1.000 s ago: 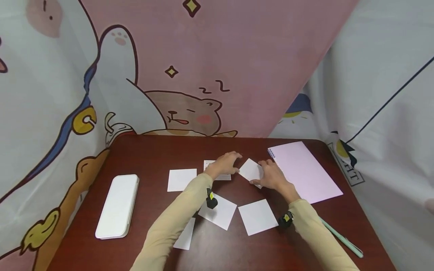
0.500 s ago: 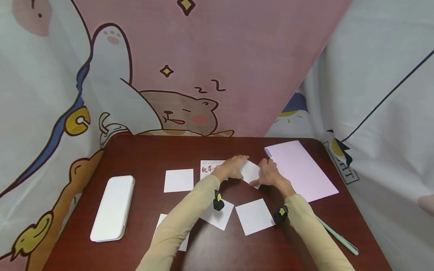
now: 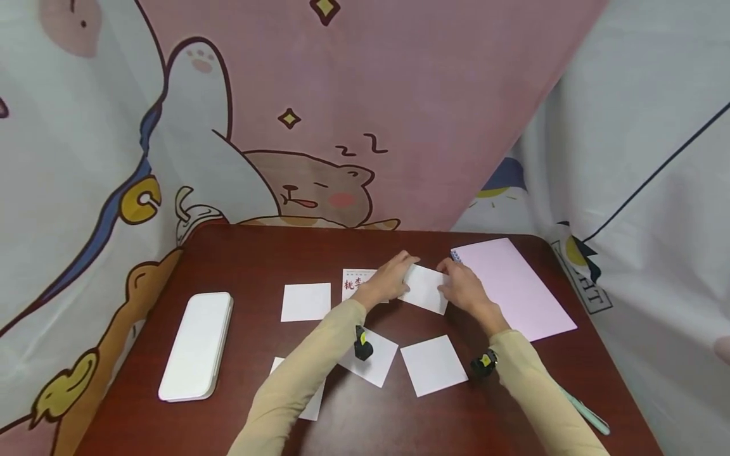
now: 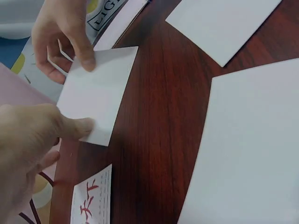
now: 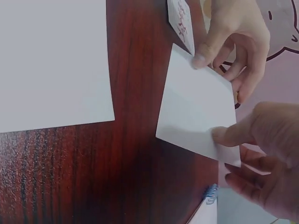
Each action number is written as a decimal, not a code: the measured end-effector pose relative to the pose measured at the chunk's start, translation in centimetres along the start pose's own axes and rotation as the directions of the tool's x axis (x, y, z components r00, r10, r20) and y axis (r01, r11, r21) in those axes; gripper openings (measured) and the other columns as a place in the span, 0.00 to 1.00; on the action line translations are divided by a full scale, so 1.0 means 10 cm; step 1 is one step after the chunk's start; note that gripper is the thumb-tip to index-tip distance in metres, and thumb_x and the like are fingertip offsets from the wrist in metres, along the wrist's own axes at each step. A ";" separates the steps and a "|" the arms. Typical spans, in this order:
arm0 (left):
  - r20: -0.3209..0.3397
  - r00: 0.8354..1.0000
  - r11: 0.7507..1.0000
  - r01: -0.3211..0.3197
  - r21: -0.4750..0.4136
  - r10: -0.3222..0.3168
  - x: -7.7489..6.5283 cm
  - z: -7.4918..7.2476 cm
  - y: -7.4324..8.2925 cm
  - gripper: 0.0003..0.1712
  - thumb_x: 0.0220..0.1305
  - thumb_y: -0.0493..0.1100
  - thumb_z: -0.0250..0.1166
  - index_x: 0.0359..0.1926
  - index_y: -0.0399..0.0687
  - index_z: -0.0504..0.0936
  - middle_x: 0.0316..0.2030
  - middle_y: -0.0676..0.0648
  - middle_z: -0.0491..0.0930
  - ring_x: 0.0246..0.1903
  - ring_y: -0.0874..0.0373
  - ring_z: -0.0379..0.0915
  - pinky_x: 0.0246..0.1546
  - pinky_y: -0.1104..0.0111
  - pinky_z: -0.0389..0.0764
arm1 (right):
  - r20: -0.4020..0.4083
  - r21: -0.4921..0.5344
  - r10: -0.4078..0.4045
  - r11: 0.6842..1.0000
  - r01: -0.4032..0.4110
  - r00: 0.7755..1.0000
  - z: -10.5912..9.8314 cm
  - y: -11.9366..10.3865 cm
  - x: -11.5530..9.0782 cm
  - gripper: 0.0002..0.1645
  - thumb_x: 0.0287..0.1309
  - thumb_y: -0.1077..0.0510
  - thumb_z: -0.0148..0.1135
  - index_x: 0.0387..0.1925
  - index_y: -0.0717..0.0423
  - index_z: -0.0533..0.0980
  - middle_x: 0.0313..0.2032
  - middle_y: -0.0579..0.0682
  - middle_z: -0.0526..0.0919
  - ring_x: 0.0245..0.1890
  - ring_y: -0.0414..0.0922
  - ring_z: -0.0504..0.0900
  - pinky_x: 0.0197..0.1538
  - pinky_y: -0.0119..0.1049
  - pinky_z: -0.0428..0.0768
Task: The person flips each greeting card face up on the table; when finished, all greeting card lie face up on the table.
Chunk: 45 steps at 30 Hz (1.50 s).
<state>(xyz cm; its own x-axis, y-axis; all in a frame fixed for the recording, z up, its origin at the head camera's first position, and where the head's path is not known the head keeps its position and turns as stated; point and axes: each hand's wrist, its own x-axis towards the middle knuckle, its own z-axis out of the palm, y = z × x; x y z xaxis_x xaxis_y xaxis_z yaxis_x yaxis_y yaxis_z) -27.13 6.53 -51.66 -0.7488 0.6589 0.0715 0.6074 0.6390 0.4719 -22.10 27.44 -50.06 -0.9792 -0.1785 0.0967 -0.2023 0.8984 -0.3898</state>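
A blank white square card point(image 3: 423, 290) is held between both hands, its near edge tilted in the head view. My left hand point(image 3: 390, 280) pinches the card's left side, with the thumb point(image 4: 83, 127) lying on the white face. My right hand point(image 3: 464, 288) pinches the opposite side, its thumb point(image 5: 224, 135) on the same face and other fingers behind. Left of the held card lies a card with red characters point(image 3: 355, 283), partly covered by the left hand.
More blank white cards lie around: one at left point(image 3: 306, 302), one in front point(image 3: 433, 365), others partly under the left sleeve. A pink spiral notebook point(image 3: 513, 288) lies at right, with a green pen point(image 3: 590, 415) nearer. A white case point(image 3: 196, 346) sits at far left.
My left hand has moved right from above the printed card to the blank card. The blank card has turned, and both hands now pinch its sides. More of the red characters show.
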 end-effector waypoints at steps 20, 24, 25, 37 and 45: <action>-0.124 0.988 0.989 -0.108 -0.099 0.095 -0.31 -0.31 0.06 0.07 0.68 0.38 0.67 0.44 0.49 0.89 0.39 0.54 0.85 0.35 0.63 0.78 0.39 0.76 0.78 | -0.184 -0.011 -0.179 0.984 0.180 0.967 -0.18 -0.16 -0.12 0.06 0.54 0.68 0.70 0.32 0.55 0.83 0.30 0.52 0.87 0.27 0.47 0.82 0.33 0.45 0.79; -0.052 0.994 0.991 -0.103 -0.089 0.099 -0.39 -0.24 0.08 0.08 0.68 0.38 0.66 0.45 0.47 0.89 0.42 0.53 0.88 0.43 0.62 0.83 0.46 0.73 0.81 | -0.124 -0.036 -0.205 0.979 0.202 0.971 -0.14 -0.12 -0.17 0.08 0.52 0.67 0.74 0.29 0.51 0.84 0.28 0.48 0.88 0.25 0.42 0.80 0.30 0.43 0.78; -0.041 0.995 0.991 -0.099 -0.085 0.095 -0.41 -0.22 0.08 0.08 0.68 0.38 0.66 0.46 0.47 0.89 0.43 0.53 0.88 0.43 0.62 0.83 0.47 0.73 0.81 | -0.104 -0.041 -0.207 0.978 0.204 0.973 -0.12 -0.11 -0.18 0.08 0.52 0.66 0.74 0.29 0.50 0.84 0.28 0.47 0.88 0.25 0.42 0.80 0.30 0.43 0.78; -0.032 0.998 0.999 -0.047 -0.012 0.047 -0.54 0.07 -0.01 0.14 0.68 0.36 0.65 0.51 0.53 0.89 0.45 0.57 0.89 0.47 0.63 0.84 0.51 0.73 0.82 | 0.006 -0.070 -0.186 0.980 0.186 0.982 0.17 -0.05 -0.22 0.05 0.50 0.62 0.77 0.30 0.51 0.88 0.27 0.45 0.88 0.28 0.41 0.84 0.34 0.43 0.82; -0.066 0.995 0.997 -0.074 0.008 0.074 -0.55 0.18 -0.08 0.14 0.67 0.34 0.65 0.49 0.52 0.90 0.44 0.55 0.90 0.46 0.62 0.85 0.50 0.72 0.82 | -0.030 -0.103 -0.202 0.975 0.198 0.979 0.27 -0.02 -0.22 0.05 0.49 0.61 0.79 0.31 0.51 0.89 0.30 0.48 0.90 0.32 0.48 0.88 0.37 0.48 0.85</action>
<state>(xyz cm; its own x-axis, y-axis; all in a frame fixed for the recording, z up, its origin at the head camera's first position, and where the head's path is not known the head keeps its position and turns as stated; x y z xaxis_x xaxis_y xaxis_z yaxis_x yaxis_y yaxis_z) -23.03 3.10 -54.03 -0.7175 0.6770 0.1639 0.6631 0.5919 0.4582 -19.97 26.61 -52.64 -0.9171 -0.3441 0.2013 -0.3894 0.8816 -0.2668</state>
